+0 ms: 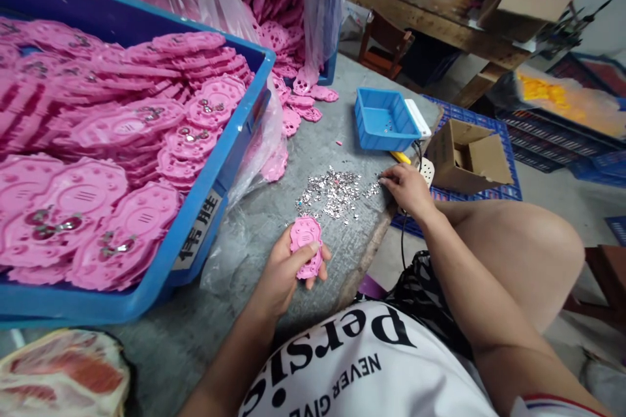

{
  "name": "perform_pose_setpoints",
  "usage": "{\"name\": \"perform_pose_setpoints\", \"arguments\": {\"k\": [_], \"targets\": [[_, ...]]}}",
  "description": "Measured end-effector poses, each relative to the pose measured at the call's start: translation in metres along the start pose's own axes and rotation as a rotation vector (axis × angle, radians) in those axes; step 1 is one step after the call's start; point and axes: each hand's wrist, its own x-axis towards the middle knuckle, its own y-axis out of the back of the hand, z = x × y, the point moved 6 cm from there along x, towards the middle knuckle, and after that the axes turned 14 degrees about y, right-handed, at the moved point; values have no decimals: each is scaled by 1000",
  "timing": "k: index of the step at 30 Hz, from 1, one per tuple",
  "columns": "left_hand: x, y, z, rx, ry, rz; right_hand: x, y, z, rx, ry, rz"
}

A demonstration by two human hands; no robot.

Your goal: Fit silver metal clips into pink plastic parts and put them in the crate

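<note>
My left hand (286,273) grips a small pink plastic part (306,244) just above the grey table, thumb across its face. My right hand (405,186) rests at the right end of a scattered heap of small shiny metal pieces (335,190), its fingertips curled and pinched down among them. Whether a piece is between those fingertips is too small to see. A large blue crate (235,150) to the left is piled with several finished-looking pink parts (122,143) carrying metal bits.
A clear plastic bag of pink parts (278,6) spills onto the table behind. A small blue tray (384,118) holds a few metal pieces. An open cardboard box (467,156) sits on blue crates at the right. A wooden workbench (440,13) stands behind.
</note>
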Motion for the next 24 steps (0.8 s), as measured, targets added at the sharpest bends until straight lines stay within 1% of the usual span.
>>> {"name": "perform_pose_setpoints", "arguments": {"k": [5, 10, 14, 16, 18, 20, 24], "targets": [[1, 0, 0, -2, -9, -4, 2, -6, 0, -32, 18, 41], [0, -2, 0, 3, -27, 0, 4, -10, 2, -13, -5, 53], [-1, -3, 2, 6, -41, -5, 5, -6, 2, 20, -33, 105], [-2, -3, 2, 1, -44, -4, 4, -3, -3, 50, -45, 132], [-2, -4, 2, -16, -54, 3, 1, -2, -16, 89, -34, 137], [-2, -5, 3, -49, -87, 25, -6, -7, -39, 197, 21, 88], [-1, -4, 6, -97, -222, 127, -28, -30, -100, 549, 166, -146]]}}
